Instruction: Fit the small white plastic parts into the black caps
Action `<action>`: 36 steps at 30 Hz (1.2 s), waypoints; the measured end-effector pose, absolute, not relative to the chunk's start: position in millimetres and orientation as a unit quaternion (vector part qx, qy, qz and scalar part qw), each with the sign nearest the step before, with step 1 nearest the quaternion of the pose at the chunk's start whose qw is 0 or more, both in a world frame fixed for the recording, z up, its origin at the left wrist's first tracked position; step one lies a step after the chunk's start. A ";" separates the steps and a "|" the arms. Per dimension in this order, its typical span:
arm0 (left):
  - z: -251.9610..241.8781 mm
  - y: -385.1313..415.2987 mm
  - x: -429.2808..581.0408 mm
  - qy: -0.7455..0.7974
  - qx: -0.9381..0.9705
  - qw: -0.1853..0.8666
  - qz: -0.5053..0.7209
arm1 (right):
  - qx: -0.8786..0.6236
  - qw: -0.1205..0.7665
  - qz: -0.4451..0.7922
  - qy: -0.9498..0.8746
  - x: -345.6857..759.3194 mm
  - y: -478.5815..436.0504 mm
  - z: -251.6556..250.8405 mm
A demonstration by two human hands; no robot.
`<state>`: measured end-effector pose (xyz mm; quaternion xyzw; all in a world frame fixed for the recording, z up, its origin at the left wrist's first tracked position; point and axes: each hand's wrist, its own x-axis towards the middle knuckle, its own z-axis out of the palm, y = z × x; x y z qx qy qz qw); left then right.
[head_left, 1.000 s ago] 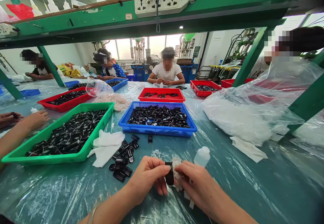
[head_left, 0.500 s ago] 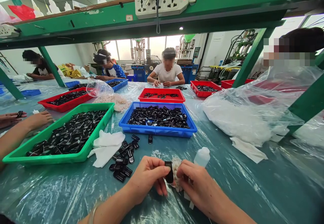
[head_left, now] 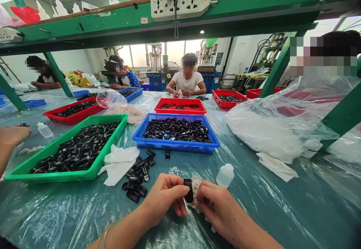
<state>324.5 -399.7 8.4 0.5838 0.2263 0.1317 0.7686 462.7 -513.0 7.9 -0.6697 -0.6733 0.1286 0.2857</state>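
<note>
Between thumb and fingers, my left hand [head_left: 165, 196] grips a small oblong black plastic piece [head_left: 188, 192], held upright. My right hand [head_left: 221, 207] is just right of it, its fingertips pinched together; whatever they hold is hidden. Small white pieces [head_left: 196, 181] lie in a heap behind and between my hands. A white squeeze bottle [head_left: 225, 175] stands tilted beyond my right hand. To the left of my left hand, several similar black pieces [head_left: 137, 189] lie loose on the plastic-covered table [head_left: 84, 211].
Black pieces fill a blue tray [head_left: 176, 145] ahead and a green tray [head_left: 76, 175] at left. A white cloth [head_left: 120, 160] lies between them. A clear bag [head_left: 270, 136] sits at right. A green shelf beam [head_left: 113, 23] crosses overhead. A co-worker's hand [head_left: 12, 134] is at far left.
At far left, the co-worker's hands have drawn back leftward, uncovering a white bottle on the table. My right fingers have shifted slightly; my left hand keeps the black piece in place.
</note>
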 end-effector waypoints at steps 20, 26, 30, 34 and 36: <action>6.9 -412.5 323.9 0.245 0.708 0.646 0.146 | -0.751 0.500 0.068 -0.425 536.0 -531.4 39.5; 8.5 -410.9 325.2 0.238 0.663 0.698 0.126 | -0.716 0.429 0.300 -0.461 553.0 -524.4 7.3; 11.0 -410.8 325.7 0.225 0.631 0.737 0.091 | -0.702 0.434 0.299 -0.478 543.3 -516.9 -3.8; 12.5 -411.3 324.7 0.218 0.610 0.758 0.071 | -0.716 0.429 0.252 -0.490 533.1 -513.3 -3.5; 11.9 -411.4 323.8 0.207 0.600 0.770 0.060 | -0.721 0.425 0.220 -0.501 525.5 -515.6 2.7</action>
